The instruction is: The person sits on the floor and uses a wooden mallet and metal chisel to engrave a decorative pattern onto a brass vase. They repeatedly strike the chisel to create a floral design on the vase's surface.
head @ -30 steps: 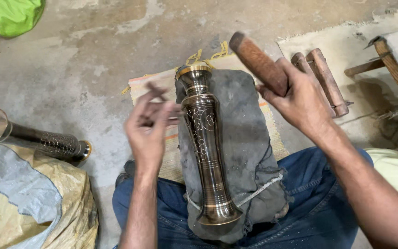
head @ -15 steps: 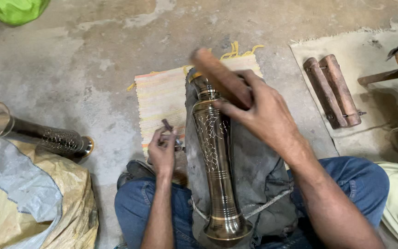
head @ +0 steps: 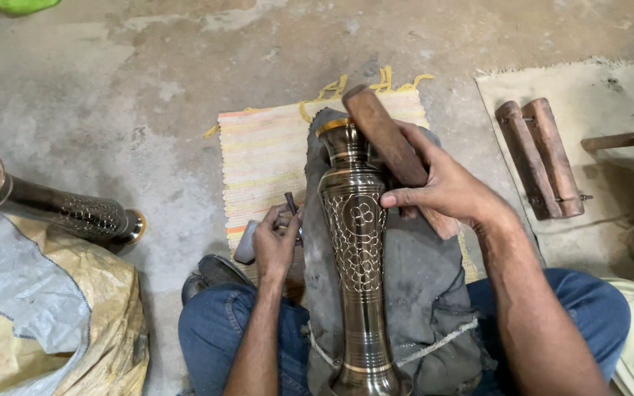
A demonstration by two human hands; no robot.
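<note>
Brass vase (head: 361, 249) lies lengthwise on the grey padded cushion (head: 420, 293) across our lap, its mid-body already covered with engraved lattice, lower stem and neck plain, so we judge the chasing partly done. Left of the vase, our left hand (head: 274, 246) grips a small chisel (head: 290, 203). Just right of its neck, our right hand (head: 445, 187) clasps a wooden mallet (head: 383, 136), thumb touching the vase.
</note>
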